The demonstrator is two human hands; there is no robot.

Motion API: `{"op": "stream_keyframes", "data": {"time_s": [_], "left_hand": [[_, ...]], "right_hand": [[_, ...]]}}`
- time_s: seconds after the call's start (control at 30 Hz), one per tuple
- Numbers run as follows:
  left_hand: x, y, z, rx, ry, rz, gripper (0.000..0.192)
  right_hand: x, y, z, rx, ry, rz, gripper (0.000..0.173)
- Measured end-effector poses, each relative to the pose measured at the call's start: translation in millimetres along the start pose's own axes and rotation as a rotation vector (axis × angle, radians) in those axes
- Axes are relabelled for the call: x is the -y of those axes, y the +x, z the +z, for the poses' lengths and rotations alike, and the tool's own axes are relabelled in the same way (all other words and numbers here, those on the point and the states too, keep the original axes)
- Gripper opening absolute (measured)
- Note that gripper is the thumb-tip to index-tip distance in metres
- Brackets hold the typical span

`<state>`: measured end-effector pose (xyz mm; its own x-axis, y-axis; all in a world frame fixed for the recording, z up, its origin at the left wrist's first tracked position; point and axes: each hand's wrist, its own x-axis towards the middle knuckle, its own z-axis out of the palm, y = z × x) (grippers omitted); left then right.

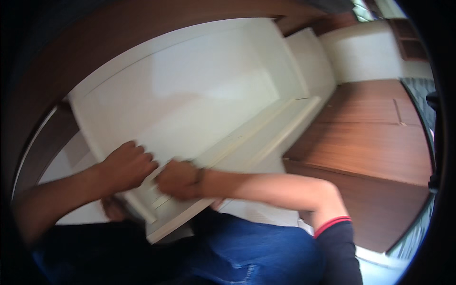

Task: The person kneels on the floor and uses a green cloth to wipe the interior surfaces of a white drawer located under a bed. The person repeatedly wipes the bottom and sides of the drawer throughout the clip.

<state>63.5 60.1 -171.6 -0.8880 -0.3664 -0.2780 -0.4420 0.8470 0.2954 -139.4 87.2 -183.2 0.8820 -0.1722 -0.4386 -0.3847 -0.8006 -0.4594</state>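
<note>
A pale wooden drawer or cabinet box [199, 78] lies tilted before me, with a light-edged board [270, 131] along its near side. My left hand [130, 165] is curled over the near left corner of the box, its fingers bent. Close to its right, my right hand [180, 180] is closed in a fist at the same corner, wearing a dark band at the wrist. Blur hides whether either fist holds something small. Below them, the bare ends of the boards reach my lap.
Brown wood-grain panels [370, 142] stand at the right. A dark brown panel [117, 39] arches over the far and left sides of the box. My legs in blue jeans [256, 245] are close under the near boards. Striped fabric [422, 92] shows at the far right.
</note>
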Motion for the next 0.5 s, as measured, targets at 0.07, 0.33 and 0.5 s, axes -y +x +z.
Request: {"op": "stream_keyframes", "data": {"time_s": [0.07,0.33,0.5], "left_hand": [[-1,0,9,-0.006,0.067,0.017,0.003],[-2,7,6,0.112,0.125,-0.018,0.008],[-16,2,-8,-0.043,0.113,0.029,0.013]], "right_hand": [[-32,-38,-15,0.206,0.074,0.209,0.016],[-24,-74,-7,-0.032,0.047,0.078,0.012],[54,-19,14,-0.187,0.078,-0.062,0.014]]}}
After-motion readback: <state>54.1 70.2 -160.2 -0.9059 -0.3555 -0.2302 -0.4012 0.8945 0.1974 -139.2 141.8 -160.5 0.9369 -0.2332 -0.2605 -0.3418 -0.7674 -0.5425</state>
